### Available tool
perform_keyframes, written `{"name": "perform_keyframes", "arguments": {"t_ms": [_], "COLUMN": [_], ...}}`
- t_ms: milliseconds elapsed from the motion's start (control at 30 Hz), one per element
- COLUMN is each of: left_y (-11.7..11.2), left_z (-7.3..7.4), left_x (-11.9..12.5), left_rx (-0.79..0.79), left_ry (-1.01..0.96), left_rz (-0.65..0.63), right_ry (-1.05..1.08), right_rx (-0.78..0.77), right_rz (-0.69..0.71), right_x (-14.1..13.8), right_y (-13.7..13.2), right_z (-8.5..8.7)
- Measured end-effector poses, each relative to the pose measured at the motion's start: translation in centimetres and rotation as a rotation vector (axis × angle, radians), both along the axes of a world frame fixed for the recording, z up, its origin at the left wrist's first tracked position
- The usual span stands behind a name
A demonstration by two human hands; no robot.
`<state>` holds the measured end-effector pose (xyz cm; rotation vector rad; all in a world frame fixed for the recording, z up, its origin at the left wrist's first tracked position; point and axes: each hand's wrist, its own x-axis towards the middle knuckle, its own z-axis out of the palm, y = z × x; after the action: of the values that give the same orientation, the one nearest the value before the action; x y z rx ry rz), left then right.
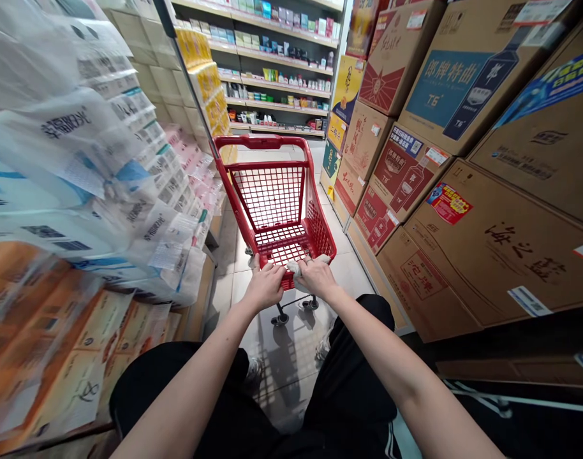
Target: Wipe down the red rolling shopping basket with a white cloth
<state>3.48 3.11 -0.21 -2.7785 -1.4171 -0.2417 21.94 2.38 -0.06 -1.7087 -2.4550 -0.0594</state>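
- Left hand point(265, 285): closed, fingers curled over the near rim of the red cart point(320, 223).
- Right hand point(317, 277): closed on a pale cloth point(294, 268), pressed on the same rim; can't tell if the fingers also wrap the plastic under it.
- Cart sits directly ahead of both hands, narrow end toward the body; raised bar point(263, 141) at the far end, beyond reach of the grip.
- Hands set side by side, arms extended, probably so the cart stays steady and square.
- Knees in black trousers point(148, 376) spread either side, below the grip, likely leaving room for the wheels point(282, 319).
- Cart: molded plastic, square mesh walls, smooth rounded frame; thin pole point(193, 89) rises off its far left corner.
- Cloth: soft, bunched, matte.
- Left of grip: plastic-wrapped packs point(143, 191), glossy, crinkled, stacked; orange packs point(37, 319) lower and nearer.
- Right of grip: printed cardboard cartons point(464, 268), flat-sided, stacked flush, probably to keep the aisle passable.
- Far ahead: shelves point(277, 80) of small goods.
- Under grip: pale tiled floor point(358, 271).
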Motion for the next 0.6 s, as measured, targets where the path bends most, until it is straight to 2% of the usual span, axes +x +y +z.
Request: {"name": "perform_keyframes", "arguments": {"t_ms": [133, 433, 600], "left_y": [0.1, 0.5, 0.6], "left_z": [0.3, 0.2, 0.1], "left_x": [-0.7, -1.0, -0.9], "left_rx": [-0.040, -0.033, -0.028], "left_ry": [-0.016, -0.035, -0.038], "left_rz": [-0.032, -0.091, -0.096], "right_ry": [0.023, 0.037, 0.038], "right_rx": [0.018, 0.052, 0.055], "right_rz": [0.008, -0.060, -0.077], "right_x": [-0.1, 6.2, 7.7], "right_y": [-0.3, 0.0, 0.8], "right_z": [-0.2, -0.5, -0.9]}}
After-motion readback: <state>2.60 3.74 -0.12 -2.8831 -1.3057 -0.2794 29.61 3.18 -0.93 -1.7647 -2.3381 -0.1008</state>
